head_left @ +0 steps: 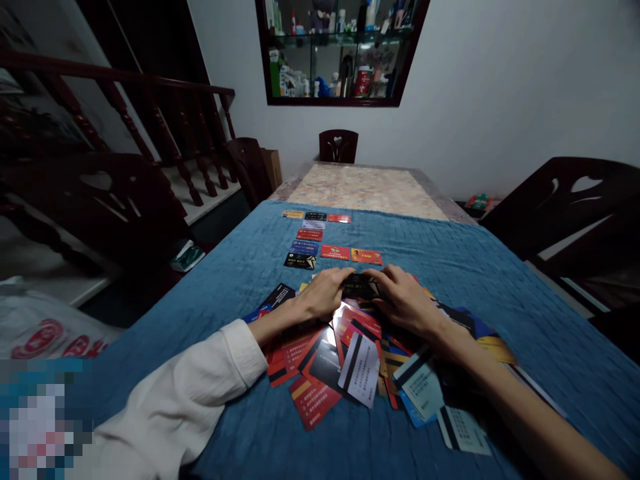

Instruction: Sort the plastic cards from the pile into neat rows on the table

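Note:
A black card (359,285) with gold markings is held between my two hands above a loose heap of plastic cards. My left hand (323,293) has its fingers closed on the card's left end. At its right end, my right hand (404,297) grips it with bent fingers. Below them overlap a red card (316,401), a silver card (360,370) with a dark stripe, a pale card (421,385) and several others. Beyond the hands, cards lie flat in short rows, among them a black card (300,261), a blue card (304,248) and an orange card (367,257).
A blue cloth (225,293) covers the near part of the table; the marbled tabletop (370,187) shows beyond. Dark wooden chairs stand around, one at the right (565,207). White plastic bags (45,327) sit at the left, beside a wooden railing (120,80).

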A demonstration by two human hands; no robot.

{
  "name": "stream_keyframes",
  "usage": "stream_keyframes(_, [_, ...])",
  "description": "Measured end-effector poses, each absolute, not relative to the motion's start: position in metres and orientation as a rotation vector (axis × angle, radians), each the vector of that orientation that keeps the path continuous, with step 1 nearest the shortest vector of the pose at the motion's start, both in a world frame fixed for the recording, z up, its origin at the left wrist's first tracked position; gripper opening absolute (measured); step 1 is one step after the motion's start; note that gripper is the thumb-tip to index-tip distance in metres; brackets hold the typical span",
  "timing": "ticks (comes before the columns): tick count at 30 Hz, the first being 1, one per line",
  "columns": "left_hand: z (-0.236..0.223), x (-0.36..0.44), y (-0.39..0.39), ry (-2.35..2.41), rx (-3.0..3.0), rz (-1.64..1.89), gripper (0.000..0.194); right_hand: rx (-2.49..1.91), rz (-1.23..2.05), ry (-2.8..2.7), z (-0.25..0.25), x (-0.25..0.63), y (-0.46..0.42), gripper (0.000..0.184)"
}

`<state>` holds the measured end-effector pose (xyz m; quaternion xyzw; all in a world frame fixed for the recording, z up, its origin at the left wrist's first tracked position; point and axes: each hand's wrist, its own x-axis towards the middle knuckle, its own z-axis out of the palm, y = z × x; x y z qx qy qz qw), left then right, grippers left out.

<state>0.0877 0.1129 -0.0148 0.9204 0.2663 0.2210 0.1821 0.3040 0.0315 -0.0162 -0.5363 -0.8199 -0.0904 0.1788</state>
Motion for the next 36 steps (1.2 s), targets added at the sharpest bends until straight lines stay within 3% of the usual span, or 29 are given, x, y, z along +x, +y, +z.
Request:
stream_keyframes(11, [-0.006,0.078,0.113,0.731,2.605,0.646,0.066,-1.599,-0.333,-2.302,-0.012,0.297,0.035,0.055])
stream_keyframes(31, [0.013,0.003,0.157,1.035,2.727,0.572,0.051,-1.502,-0.135,-2.328,0.002,0.231,0.113,0.058])
stream_keyframes(36, [0.003,-0.008,0.174,1.147,2.719,0.484,0.047,-1.614,-0.075,-2.329,-0.002,0.21,0.129,0.049])
